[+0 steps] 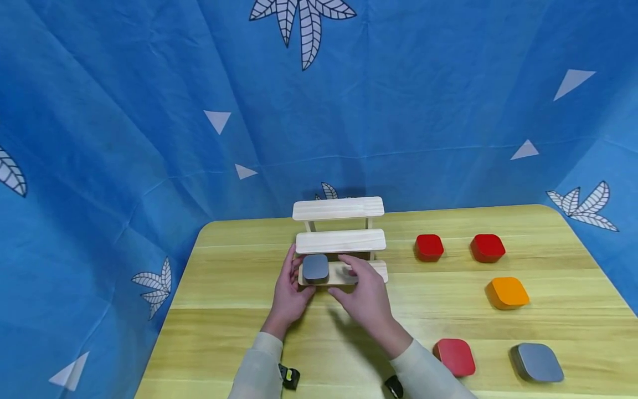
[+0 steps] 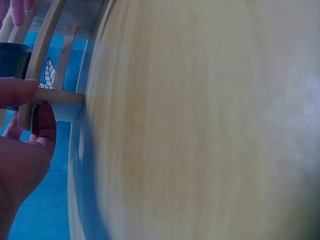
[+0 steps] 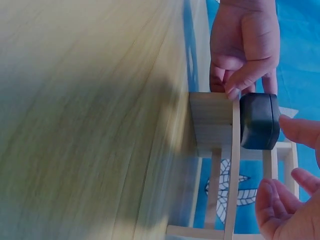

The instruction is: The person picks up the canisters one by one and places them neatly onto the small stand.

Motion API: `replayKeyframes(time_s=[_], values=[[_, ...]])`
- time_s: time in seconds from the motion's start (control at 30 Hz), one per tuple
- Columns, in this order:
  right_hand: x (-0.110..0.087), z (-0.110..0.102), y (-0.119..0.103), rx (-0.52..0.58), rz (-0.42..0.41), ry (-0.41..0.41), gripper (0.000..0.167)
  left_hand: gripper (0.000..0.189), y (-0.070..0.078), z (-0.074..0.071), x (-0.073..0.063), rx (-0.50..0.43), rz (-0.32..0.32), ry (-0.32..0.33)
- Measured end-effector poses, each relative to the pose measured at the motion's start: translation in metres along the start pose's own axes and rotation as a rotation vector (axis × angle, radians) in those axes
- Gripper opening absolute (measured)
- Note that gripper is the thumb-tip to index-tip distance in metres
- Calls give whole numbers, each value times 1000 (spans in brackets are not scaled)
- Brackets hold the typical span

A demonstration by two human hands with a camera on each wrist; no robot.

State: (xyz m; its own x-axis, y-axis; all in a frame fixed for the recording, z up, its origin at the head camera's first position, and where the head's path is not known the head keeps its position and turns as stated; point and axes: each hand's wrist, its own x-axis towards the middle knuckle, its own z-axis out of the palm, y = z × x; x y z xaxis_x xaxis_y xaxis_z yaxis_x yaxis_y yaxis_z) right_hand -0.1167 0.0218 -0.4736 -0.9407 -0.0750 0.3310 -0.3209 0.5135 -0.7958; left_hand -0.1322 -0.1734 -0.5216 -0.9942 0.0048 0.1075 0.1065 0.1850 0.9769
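A small three-tier wooden display rack (image 1: 341, 241) stands near the back edge of the table. On the left part of its lowest tier sits a grey rounded-square box (image 1: 315, 267), which looks dark with a seam in the right wrist view (image 3: 257, 122). My left hand (image 1: 289, 299) grips the left end of that tier, thumb at the front and fingers curled round the board's end in the left wrist view. Just right of the box, my right hand (image 1: 368, 293) is held with fingers and thumb spread apart and nothing between them; one fingertip is close to the box's top.
To the right on the wooden table (image 1: 224, 332) lie two red boxes (image 1: 429, 247) at the back, an orange one (image 1: 507, 293), a lighter red one (image 1: 454, 357) and another grey one (image 1: 537, 362). A blue leaf-patterned cloth (image 1: 399, 111) hangs behind the table.
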Motion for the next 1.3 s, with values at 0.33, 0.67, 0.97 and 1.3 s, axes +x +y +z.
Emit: replayKeyframes(time_s=[0.33, 0.67, 0.97, 1.3], values=[[-3, -8, 4, -11, 43, -10, 71, 107, -1, 1, 1, -15, 42, -8], [-7, -16, 10, -28, 93, -26, 71, 110, -2, 2, 0, -2, -9, -2], [-11, -22, 10, -18, 127, -8, 70, 110, -3, 0, 1, -3, -8, -5], [-18, -27, 15, 19, 133, 9, 70, 112, -4, -1, 0, -43, 25, -22]])
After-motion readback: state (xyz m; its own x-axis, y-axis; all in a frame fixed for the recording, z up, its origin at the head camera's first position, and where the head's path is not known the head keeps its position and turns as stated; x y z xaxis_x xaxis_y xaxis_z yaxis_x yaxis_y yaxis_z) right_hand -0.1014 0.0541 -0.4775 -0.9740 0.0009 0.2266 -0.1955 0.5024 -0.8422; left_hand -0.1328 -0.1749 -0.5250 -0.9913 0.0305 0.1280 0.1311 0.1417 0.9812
